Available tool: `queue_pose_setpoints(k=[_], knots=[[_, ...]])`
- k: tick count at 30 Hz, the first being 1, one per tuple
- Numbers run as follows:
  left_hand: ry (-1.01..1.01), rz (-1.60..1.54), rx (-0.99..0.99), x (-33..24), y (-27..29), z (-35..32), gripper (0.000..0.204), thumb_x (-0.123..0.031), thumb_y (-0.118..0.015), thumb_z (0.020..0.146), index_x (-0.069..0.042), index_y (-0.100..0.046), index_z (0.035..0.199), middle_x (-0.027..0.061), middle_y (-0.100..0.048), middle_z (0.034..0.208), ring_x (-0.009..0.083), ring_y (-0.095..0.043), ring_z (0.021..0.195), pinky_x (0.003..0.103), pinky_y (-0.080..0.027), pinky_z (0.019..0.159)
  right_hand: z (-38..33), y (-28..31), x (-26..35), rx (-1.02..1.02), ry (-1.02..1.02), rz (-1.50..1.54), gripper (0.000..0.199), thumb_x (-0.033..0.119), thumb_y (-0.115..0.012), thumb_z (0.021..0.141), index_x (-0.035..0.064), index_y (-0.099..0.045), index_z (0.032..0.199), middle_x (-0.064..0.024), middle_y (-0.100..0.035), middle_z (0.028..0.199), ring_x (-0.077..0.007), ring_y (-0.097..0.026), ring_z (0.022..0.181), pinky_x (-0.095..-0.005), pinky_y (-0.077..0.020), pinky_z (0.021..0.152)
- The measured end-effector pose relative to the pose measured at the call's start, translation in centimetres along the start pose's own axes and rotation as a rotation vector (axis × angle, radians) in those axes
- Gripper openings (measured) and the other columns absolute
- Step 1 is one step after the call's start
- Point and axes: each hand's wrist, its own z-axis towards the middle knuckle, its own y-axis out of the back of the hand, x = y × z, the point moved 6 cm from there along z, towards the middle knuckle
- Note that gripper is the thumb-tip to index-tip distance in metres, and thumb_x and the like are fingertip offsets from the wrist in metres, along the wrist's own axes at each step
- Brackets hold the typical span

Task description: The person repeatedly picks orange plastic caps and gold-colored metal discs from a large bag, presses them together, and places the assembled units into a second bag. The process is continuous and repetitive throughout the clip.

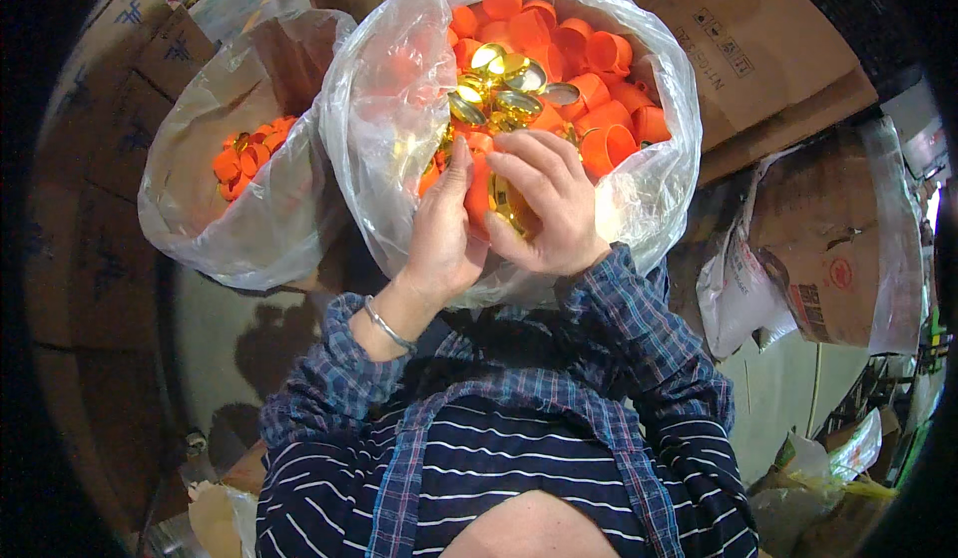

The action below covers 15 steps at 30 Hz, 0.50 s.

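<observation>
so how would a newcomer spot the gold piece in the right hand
Find the big clear bag, top centre, heaped with orange cups. Over its near side, the left hand and right hand meet at an orange piece. The gold piece is beside it; unlike the gold discs lying loose farther in, it is held.
</observation>
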Motion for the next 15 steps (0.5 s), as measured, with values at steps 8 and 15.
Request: queue_pose_setpoints(k=[8, 15], knots=[[-0.46, 0.169, -0.057, -1.4, -3.1, 0.1, 0.031, -0.033, -0.052, 0.105, -0.005, -0.06, 0.116, 0.0041, -0.064, 0.109, 0.0128, -0.06, 0.102, 0.028, -0.05, 0.09, 0.5, -0.8, -2.5, -0.342, -0.608, 0.234, 0.042, 0.012, -0.071, 0.08, -0.0021, -0.06, 0.118, -0.0199, -0.062, 0.116, -0.034, -0.059, 0.107, -0.0407, -0.0473, 0.094], [-0.136, 0.076, -0.028, -3.1, -0.5, 2.7, 0.046, -0.039, -0.049, 0.105, -0.005, -0.053, 0.135, 0.0073, -0.062, 0.126, 0.0199, -0.061, 0.114, 0.036, -0.05, 0.099, 1.4, 0.5, -1.4, -0.105, -0.213, 0.058, 0.039, 0.005, -0.068, 0.085, 0.0001, -0.061, 0.123, -0.016, -0.062, 0.124, -0.0286, -0.056, 0.119, -0.0376, -0.0446, 0.102]])
